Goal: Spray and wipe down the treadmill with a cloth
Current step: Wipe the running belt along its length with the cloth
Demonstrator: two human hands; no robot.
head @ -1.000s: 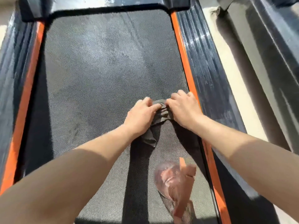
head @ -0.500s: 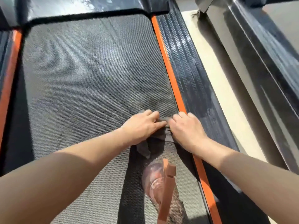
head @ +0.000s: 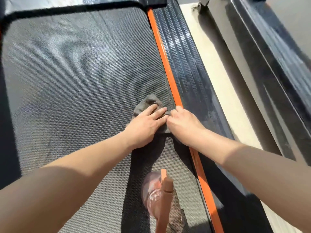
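Mid-wipe. Left hand (head: 146, 125) flat on cloth (head: 148, 102), right hand (head: 183, 125) curled, gripping its edge, on treadmill belt (head: 75, 73) beside right orange strip (head: 168, 73). Spray bottle (head: 156, 199) near, on belt. Belt streaked damp; side rail (head: 190, 78) probably remaining.

Saw a sunlit cream floor strip (head: 220, 78) at two o'clock, bordered toward three o'clock by a dark slanted frame (head: 272, 64); spotted a grey crumpled scrap (head: 202, 5) at one o'clock.
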